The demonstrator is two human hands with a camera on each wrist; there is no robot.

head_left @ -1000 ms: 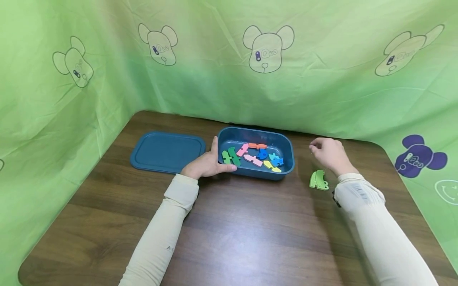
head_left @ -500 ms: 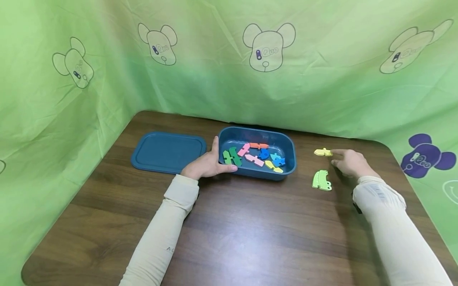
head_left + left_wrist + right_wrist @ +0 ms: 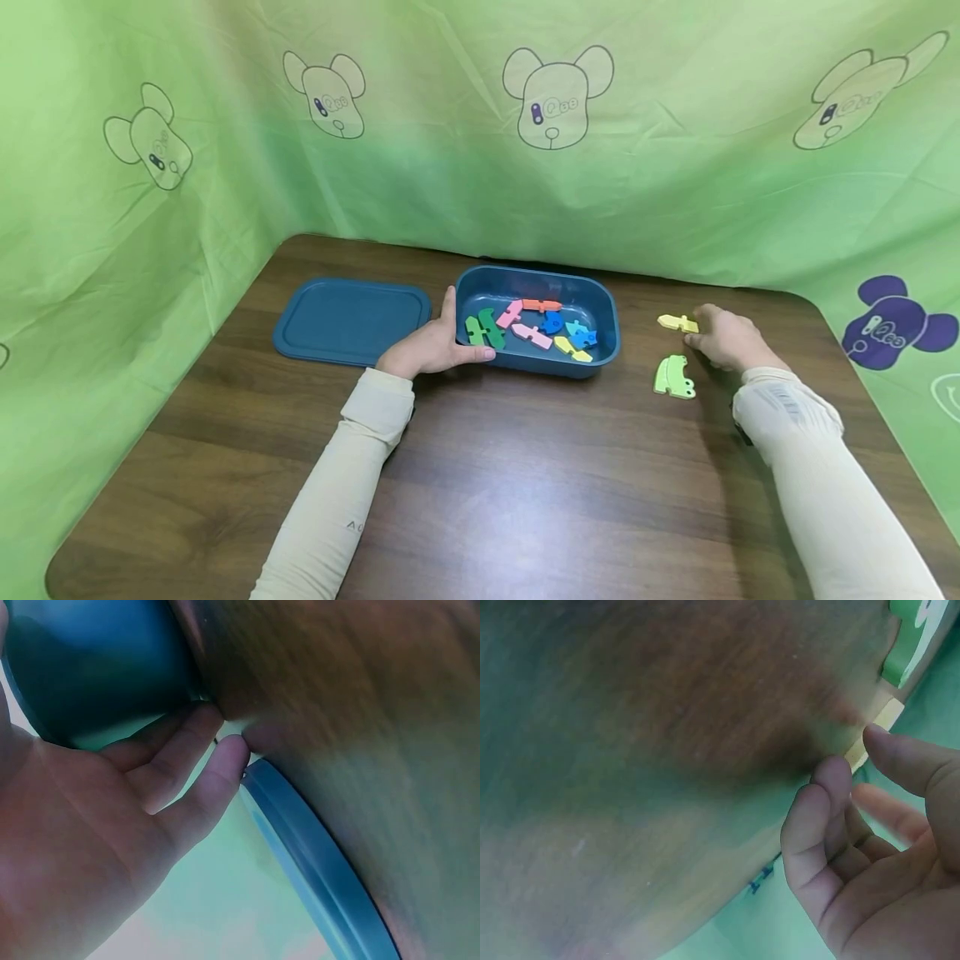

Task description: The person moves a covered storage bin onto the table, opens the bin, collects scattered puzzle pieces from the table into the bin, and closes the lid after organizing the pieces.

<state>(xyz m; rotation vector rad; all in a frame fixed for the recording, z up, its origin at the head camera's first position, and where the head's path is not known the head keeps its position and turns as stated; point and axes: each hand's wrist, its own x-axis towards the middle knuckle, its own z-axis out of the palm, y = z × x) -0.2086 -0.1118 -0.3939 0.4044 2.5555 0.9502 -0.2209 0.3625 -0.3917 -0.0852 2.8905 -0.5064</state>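
Two hands [image 3: 431, 344], one box [image 3: 603, 342], one lid [image 3: 348, 320]

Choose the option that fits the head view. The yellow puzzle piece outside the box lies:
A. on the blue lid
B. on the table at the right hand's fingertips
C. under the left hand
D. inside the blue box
B: the yellow puzzle piece lies on the table at the right hand fingertips, right of the blue box.
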